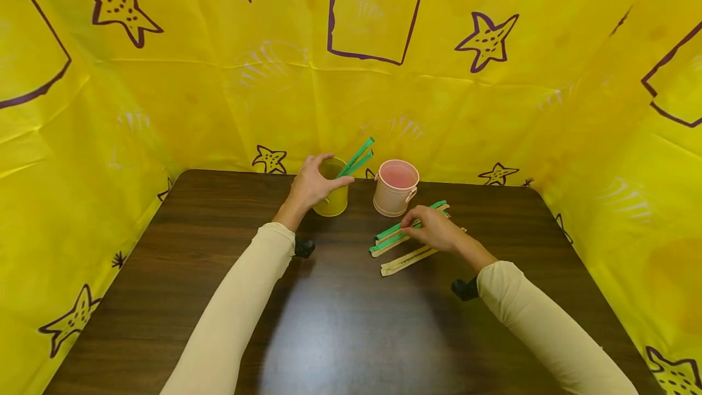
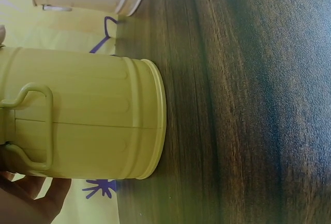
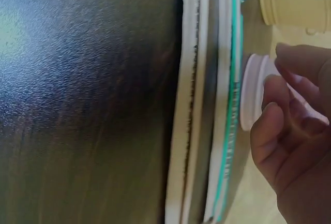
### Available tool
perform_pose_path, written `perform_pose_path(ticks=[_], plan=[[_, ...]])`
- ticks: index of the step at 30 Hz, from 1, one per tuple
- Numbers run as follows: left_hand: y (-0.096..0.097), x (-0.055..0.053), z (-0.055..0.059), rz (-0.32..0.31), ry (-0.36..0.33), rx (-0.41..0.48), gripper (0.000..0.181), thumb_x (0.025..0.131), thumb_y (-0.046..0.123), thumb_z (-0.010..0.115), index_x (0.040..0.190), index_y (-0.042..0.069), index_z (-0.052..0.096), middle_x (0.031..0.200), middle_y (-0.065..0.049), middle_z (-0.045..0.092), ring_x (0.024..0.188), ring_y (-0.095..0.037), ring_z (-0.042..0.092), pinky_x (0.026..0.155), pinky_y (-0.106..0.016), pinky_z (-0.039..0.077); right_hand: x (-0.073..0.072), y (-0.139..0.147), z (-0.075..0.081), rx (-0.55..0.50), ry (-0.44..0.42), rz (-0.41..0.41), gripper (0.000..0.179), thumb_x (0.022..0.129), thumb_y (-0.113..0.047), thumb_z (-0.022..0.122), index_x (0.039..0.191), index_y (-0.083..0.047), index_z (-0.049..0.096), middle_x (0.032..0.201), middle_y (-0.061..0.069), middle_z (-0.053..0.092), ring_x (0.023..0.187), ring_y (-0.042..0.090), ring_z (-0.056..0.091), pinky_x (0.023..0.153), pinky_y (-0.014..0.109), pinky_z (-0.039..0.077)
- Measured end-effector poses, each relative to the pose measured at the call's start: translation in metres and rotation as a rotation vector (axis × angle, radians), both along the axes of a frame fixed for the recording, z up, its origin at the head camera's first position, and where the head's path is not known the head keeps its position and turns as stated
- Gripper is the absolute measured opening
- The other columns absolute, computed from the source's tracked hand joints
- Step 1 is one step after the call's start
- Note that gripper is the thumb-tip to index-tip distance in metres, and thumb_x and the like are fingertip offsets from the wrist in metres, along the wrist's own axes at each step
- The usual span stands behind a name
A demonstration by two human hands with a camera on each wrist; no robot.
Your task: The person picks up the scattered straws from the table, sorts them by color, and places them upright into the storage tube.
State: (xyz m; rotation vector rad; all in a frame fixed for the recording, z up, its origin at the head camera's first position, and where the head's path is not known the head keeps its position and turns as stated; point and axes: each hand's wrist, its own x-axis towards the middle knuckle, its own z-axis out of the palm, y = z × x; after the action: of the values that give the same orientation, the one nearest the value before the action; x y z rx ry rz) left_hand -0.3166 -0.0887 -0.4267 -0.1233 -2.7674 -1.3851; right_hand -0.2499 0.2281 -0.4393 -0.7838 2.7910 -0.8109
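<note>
My left hand (image 1: 314, 186) grips a small yellow bucket (image 2: 83, 113) around its rim, thumb on the near side. Two slim green-wrapped sticks (image 1: 355, 160) lean out of that bucket. To its right stands a pink bucket (image 1: 393, 200) with small side handles. Above a loose row of slim wrapped sticks hovers my right hand (image 1: 436, 228), its fingers loosely bent and nothing showing between them. Several of those are green-wrapped sticks (image 3: 231, 100). Nearer to me lies a beige-wrapped stick (image 1: 403, 264) with dark print along it.
Both buckets stand near the back edge of a dark wood-grain table (image 1: 208, 297). A yellow cloth (image 1: 219, 102) with purple starfish drawings hangs behind and on both sides.
</note>
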Motion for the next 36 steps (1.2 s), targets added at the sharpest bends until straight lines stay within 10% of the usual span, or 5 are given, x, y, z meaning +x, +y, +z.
perform_pose_path(ticks=[24, 29, 36], plan=[[0.001, -0.002, -0.002, 0.004, 0.004, -0.001, 0.094, 0.073, 0.073, 0.078, 0.150, 0.030, 0.048, 0.144, -0.006, 0.046, 0.113, -0.030, 0.055, 0.087, -0.045, 0.053, -0.002, 0.009, -0.023, 0.106, 0.027, 0.050, 0.014, 0.093, -0.007, 0.072, 0.106, -0.002, 0.072, 0.110, 0.016, 0.063, 0.104, 0.032, 0.062, 0.095, 0.050, 0.052], [0.000, -0.003, -0.003, 0.005, -0.002, 0.002, 0.095, 0.072, 0.075, 0.077, 0.151, 0.032, 0.047, 0.144, -0.005, 0.046, 0.090, -0.029, 0.064, 0.073, -0.039, 0.056, -0.002, 0.010, -0.022, 0.081, 0.102, 0.089, 0.014, 0.087, -0.003, 0.076, 0.098, -0.002, 0.067, 0.100, 0.013, 0.063, 0.094, 0.028, 0.061, 0.086, 0.046, 0.053], [0.001, -0.001, -0.004, 0.001, 0.006, 0.008, 0.093, 0.074, 0.072, 0.078, 0.151, 0.031, 0.048, 0.143, -0.005, 0.046, 0.100, -0.028, 0.059, 0.078, -0.040, 0.054, -0.002, 0.008, -0.021, 0.085, 0.006, 0.070, 0.015, 0.089, -0.003, 0.075, 0.101, -0.003, 0.065, 0.103, 0.012, 0.068, 0.101, 0.029, 0.065, 0.092, 0.049, 0.054]])
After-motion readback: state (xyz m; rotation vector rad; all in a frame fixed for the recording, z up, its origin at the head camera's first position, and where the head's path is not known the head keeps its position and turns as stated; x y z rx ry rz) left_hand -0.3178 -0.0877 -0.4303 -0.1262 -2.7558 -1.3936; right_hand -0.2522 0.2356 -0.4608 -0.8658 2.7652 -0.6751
